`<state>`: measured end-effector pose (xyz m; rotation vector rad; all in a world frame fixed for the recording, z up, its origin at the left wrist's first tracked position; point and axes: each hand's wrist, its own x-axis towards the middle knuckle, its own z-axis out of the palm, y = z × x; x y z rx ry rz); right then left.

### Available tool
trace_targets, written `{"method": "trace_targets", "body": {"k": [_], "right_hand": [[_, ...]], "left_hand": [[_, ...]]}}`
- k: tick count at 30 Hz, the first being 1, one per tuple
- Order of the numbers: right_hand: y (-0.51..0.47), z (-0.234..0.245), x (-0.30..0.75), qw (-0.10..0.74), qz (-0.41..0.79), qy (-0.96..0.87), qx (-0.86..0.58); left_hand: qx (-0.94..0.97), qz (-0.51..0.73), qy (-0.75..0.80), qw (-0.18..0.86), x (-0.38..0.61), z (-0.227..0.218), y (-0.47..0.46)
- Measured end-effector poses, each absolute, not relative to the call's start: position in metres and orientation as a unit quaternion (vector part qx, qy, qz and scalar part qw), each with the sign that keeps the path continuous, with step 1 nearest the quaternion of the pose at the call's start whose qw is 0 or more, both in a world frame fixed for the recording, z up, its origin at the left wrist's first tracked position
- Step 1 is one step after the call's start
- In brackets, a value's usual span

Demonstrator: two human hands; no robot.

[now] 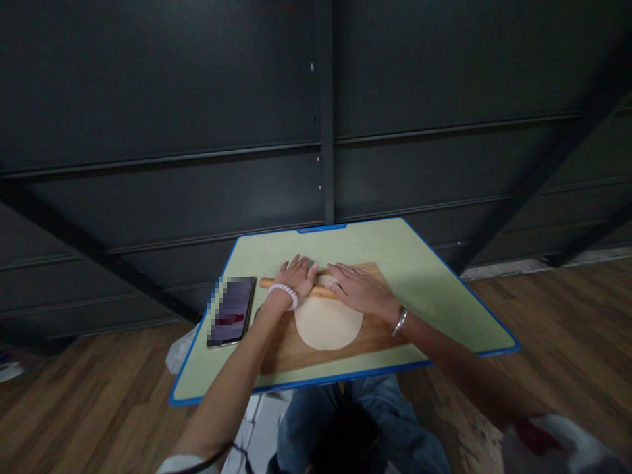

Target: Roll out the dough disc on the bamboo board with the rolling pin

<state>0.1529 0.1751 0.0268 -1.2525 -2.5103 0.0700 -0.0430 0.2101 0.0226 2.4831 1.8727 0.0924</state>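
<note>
A flat round of pale dough (328,324) lies on a wooden board (289,349) on a small green table with a blue rim (434,276). A wooden rolling pin (269,284) lies across the far edge of the dough. My left hand (295,274), with a pale bead bracelet at the wrist, rests flat on the pin with its fingers stretched out. My right hand (359,287), with a metal bangle at the wrist, lies flat on the pin beside it, fingers also extended. Most of the pin is hidden under the two palms.
A phone (232,311) lies on the table left of the board. Dark metal panels (316,131) stand close behind the table. Wooden floor (567,316) runs on both sides. My knees in blue jeans (316,421) are under the table's near edge.
</note>
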Motion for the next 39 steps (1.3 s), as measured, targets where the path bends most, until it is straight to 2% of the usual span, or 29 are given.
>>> {"method": "trace_targets", "body": {"k": [5, 14, 19, 25, 32, 39], "right_hand": [[0.180, 0.026, 0.152, 0.179, 0.023, -0.867, -0.465], [0.193, 0.026, 0.152, 0.166, 0.025, -0.851, -0.497], [0.187, 0.034, 0.152, 0.160, -0.002, -0.841, -0.517], [0.172, 0.038, 0.151, 0.113, -0.011, -0.842, -0.527], [0.136, 0.021, 0.133, 0.199, -0.045, -0.786, -0.584], [0.063, 0.016, 0.112, 0.220, -0.037, -0.774, -0.593]], "left_hand": [[0.836, -0.013, 0.547, 0.023, -0.035, 0.032, 0.238], [0.835, 0.025, 0.549, -0.003, -0.018, 0.037, 0.261], [0.816, 0.033, 0.577, 0.006, -0.021, 0.032, 0.252], [0.803, 0.029, 0.595, 0.003, -0.031, 0.035, 0.219], [0.797, 0.022, 0.603, -0.031, -0.045, 0.024, 0.182], [0.819, 0.104, 0.558, -0.080, -0.066, 0.013, 0.126]]}}
